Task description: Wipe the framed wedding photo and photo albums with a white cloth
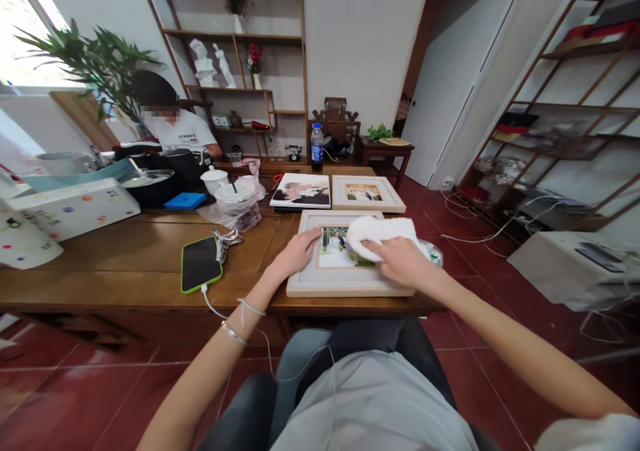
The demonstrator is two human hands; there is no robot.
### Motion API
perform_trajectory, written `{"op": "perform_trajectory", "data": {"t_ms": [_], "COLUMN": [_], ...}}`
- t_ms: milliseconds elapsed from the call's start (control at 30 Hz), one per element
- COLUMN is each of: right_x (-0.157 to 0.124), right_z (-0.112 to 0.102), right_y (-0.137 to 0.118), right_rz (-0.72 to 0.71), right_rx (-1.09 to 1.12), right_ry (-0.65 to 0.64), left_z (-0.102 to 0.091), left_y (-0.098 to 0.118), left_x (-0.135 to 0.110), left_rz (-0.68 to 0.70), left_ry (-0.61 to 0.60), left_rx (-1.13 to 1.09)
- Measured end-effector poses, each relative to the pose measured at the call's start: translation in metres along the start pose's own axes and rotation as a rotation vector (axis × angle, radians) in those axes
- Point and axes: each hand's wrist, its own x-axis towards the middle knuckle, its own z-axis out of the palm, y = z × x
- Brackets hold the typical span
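A light wooden picture frame point(320, 281) with a wedding photo lies flat at the near edge of the wooden table point(125, 264). My left hand point(295, 254) rests on the frame's left border, fingers laid flat and apart. My right hand point(403, 261) presses a folded white cloth point(380, 231) onto the glass at the frame's right side, fingers curled over the cloth.
A second framed photo point(367, 193) and a photo album point(301, 191) lie behind the frame. A phone in a green case point(200, 263) charges to the left, near a plastic bag with cups point(235, 204). A seated person point(175, 128) is at the far left. Shelves line the right wall.
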Motion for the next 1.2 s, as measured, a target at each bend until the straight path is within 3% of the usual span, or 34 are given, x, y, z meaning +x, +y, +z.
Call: {"op": "perform_trajectory", "data": {"t_ms": [167, 333, 467, 667, 800, 900, 1033, 1200], "right_x": [-0.052, -0.057, -0.030, 0.037, 0.074, 0.082, 0.057, -0.014], "right_z": [-0.025, -0.027, -0.004, 0.036, 0.044, 0.040, 0.028, 0.001], "right_y": [-0.033, -0.040, -0.026, 0.019, 0.036, 0.037, 0.031, 0.009], "right_rz": [-0.072, -0.059, -0.039, 0.067, 0.016, -0.028, -0.130, -0.198], "right_rx": [0.047, 0.106, 0.167, 0.104, 0.093, 0.120, 0.186, 0.333], "right_ry": [-0.048, -0.038, 0.008, 0.210, 0.228, 0.163, 0.068, -0.036], "left_z": [0.003, -0.001, -0.004, -0.006, -0.003, -0.001, 0.001, 0.000], "left_y": [-0.001, 0.005, 0.008, 0.006, 0.003, 0.001, 0.000, 0.001], "left_x": [-0.001, -0.003, -0.004, -0.003, -0.003, -0.003, -0.002, -0.003], "left_rz": [0.019, 0.027, 0.028, 0.032, 0.037, 0.040, 0.045, 0.036], "left_ry": [0.018, -0.006, -0.025, -0.043, -0.026, -0.023, -0.018, -0.009], "left_rx": [0.007, 0.031, 0.030, 0.014, 0.016, 0.016, 0.018, 0.029]}}
